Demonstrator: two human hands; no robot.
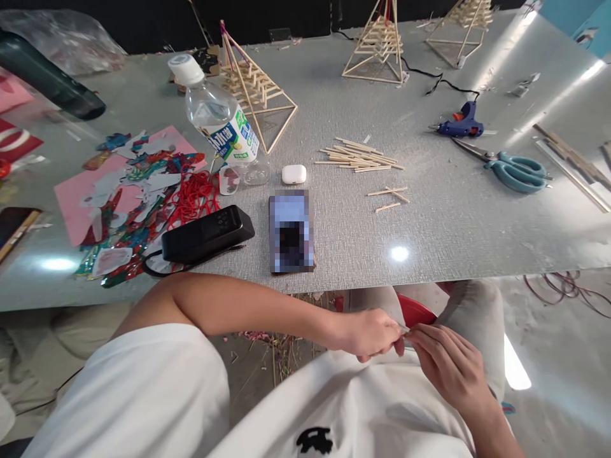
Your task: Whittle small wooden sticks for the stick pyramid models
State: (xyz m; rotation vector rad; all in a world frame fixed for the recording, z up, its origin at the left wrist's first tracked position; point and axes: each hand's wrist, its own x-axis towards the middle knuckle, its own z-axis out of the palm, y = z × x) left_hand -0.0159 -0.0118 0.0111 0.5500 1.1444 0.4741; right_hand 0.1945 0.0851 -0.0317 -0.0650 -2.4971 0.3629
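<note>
My left hand [373, 334] and my right hand [447, 364] meet over my lap, just below the table edge. Both are closed, fingertips pinched together around a small pale sliver [405, 330] whose kind I cannot make out. Most of it is hidden by the fingers. On the table beyond them lies a pile of thin wooden sticks [359, 156], with a few short sticks [389, 196] apart from it. A phone [292, 232] lies flat near the table edge, left of my hands.
Stick pyramids [258, 95] stand at the back. Blue scissors [518, 172] and a glue gun [461, 121] lie right. Left are a plastic bottle [219, 117], white earphone case [293, 174], black device [207, 235], red string [193, 197] and colourful scraps [128, 197].
</note>
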